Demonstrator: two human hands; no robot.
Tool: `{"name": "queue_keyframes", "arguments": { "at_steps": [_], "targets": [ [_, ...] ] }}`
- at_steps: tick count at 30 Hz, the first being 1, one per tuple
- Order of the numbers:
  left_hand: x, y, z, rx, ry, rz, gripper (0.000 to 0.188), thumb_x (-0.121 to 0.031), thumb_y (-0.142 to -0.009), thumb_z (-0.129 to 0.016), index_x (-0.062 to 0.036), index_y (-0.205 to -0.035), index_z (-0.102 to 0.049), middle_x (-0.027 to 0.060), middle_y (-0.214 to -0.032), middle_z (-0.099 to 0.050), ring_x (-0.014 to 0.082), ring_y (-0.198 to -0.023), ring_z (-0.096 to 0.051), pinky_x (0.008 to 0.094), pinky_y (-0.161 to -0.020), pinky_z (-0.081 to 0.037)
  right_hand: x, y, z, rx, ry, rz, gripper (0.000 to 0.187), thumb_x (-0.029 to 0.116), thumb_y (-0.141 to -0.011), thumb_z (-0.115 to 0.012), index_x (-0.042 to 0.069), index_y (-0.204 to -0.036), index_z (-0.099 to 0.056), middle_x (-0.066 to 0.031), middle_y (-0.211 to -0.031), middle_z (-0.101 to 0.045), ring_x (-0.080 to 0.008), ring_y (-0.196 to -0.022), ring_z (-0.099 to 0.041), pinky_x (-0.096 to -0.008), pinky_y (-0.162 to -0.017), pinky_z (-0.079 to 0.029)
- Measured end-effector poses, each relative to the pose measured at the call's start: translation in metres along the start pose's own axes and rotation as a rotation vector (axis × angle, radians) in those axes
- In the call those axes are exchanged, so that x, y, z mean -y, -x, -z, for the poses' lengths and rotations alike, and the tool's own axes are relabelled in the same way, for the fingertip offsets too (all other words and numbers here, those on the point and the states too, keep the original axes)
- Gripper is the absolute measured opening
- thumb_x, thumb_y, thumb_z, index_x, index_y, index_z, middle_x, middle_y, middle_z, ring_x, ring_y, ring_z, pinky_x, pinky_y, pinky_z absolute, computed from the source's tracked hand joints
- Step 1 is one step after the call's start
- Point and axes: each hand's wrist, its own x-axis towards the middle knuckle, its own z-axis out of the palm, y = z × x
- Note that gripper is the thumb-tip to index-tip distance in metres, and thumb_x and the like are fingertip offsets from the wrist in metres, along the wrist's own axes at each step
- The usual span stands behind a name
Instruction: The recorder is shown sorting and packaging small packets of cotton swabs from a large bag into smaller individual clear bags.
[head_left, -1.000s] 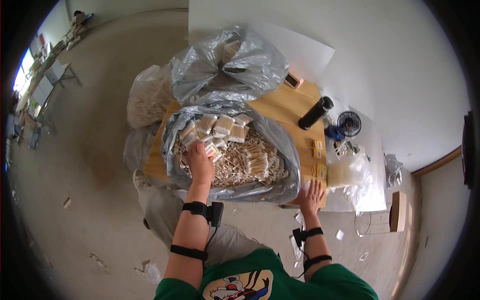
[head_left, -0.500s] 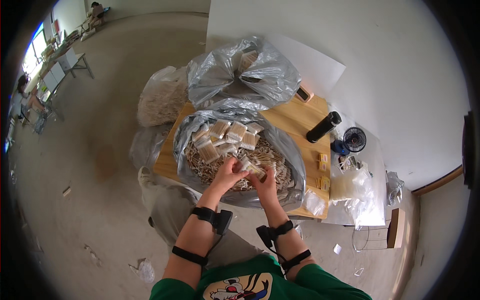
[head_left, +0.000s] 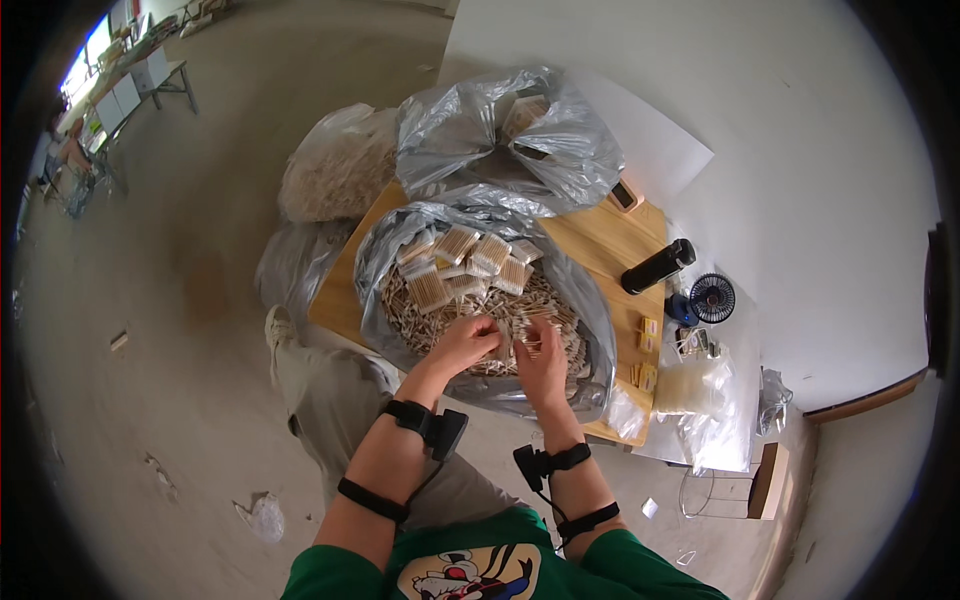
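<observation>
Both hands: left hand (head_left: 465,345) and right hand (head_left: 543,365) are held side by side, a narrow gap left between.
Clear packet (head_left: 504,342): held in that gap, above the near half of the loose cotton swabs (head_left: 412,318); its long axis seems turned near to far.
Left grip: packet apparently pinched – nearer of the two.
Right grip: curled just right of the packet – whether anything is gripped cannot be told.
Filled packets (head_left: 457,243): heaped far and left of both, inside the grey bag (head_left: 597,310).
</observation>
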Motion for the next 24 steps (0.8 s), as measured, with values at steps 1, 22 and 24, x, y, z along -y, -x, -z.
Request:
{"name": "queue_keyframes", "arguments": {
  "at_steps": [1,22,24],
  "targets": [
    [-0.004,-0.001,-0.003,-0.024,-0.037,-0.07,0.019,-0.017,-0.083,-0.061,0.0008,-0.078,-0.062,0.0043,-0.064,-0.059,0.0097,-0.059,-0.052,0.0278,-0.053,-0.041,0.008,0.003,0.0,0.004,0.005,-0.003,0.042,0.002,-0.076,-0.062,0.003,-0.117,-0.05,-0.0152,-0.094,-0.059,-0.0303,-0.086,-0.059,-0.0358,-0.074,-0.048],
    [-0.011,0.004,-0.011,-0.067,-0.287,-0.204,0.016,-0.014,-0.081,-0.064,0.0011,-0.08,-0.058,0.0138,-0.068,-0.058,0.0252,-0.062,-0.055,0.0347,-0.057,-0.042,-0.001,0.0,-0.004,0.036,-0.03,-0.049,0.033,-0.002,-0.076,-0.056,0.003,-0.108,-0.045,-0.0121,-0.073,-0.059,-0.0282,-0.066,-0.059,-0.0373,-0.062,-0.047],
    [-0.008,0.003,-0.008,-0.094,-0.283,-0.24,0.017,-0.014,-0.081,-0.064,0.0013,-0.079,-0.058,0.0144,-0.068,-0.057,0.0266,-0.061,-0.055,0.0352,-0.056,-0.041,-0.002,-0.002,-0.001,-0.054,-0.016,-0.128,0.031,-0.002,-0.077,-0.054,0.004,-0.106,-0.045,-0.0118,-0.074,-0.058,-0.0287,-0.066,-0.058,-0.0384,-0.062,-0.047]
  ]
}}
